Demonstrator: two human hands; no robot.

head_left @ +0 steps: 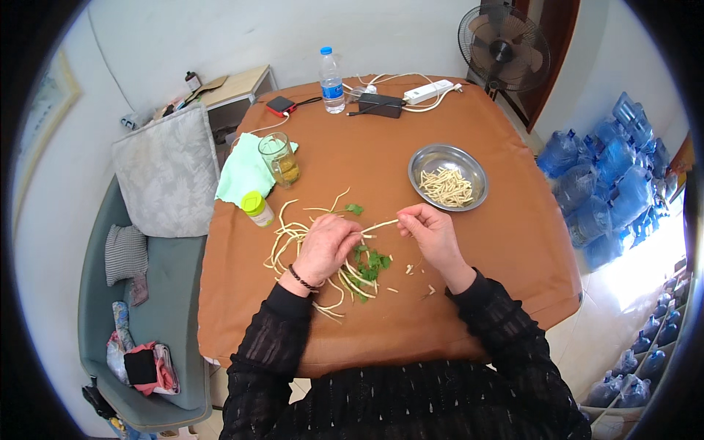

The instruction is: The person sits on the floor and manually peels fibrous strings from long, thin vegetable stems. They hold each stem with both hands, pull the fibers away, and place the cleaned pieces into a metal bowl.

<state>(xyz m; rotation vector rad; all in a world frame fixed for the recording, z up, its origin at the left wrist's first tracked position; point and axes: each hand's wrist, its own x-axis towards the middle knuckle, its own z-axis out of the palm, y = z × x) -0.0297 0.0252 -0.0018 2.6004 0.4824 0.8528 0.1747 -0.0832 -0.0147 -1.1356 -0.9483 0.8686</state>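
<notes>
My left hand (328, 250), with a dark bead bracelet, is closed over the pale root pile (287, 239), gripping one end of a long pale root (380, 226). My right hand (427, 239) pinches that root's other end. Green leaves (372, 262) lie beneath and right of my left hand among the roots. Short cut bits (409, 269) are scattered below my right hand. Just beyond it sits a steel bowl (422, 159) of short pale pieces (444, 186).
On the brown table (513, 293) are a yellow-lidded jar (257, 209), a green cloth (232, 176), a glass mug (279, 159), a water bottle (333, 84) and electrical items (379, 105). A sofa (180, 271) is left, a fan (503, 49) behind, water jugs (605, 187) right.
</notes>
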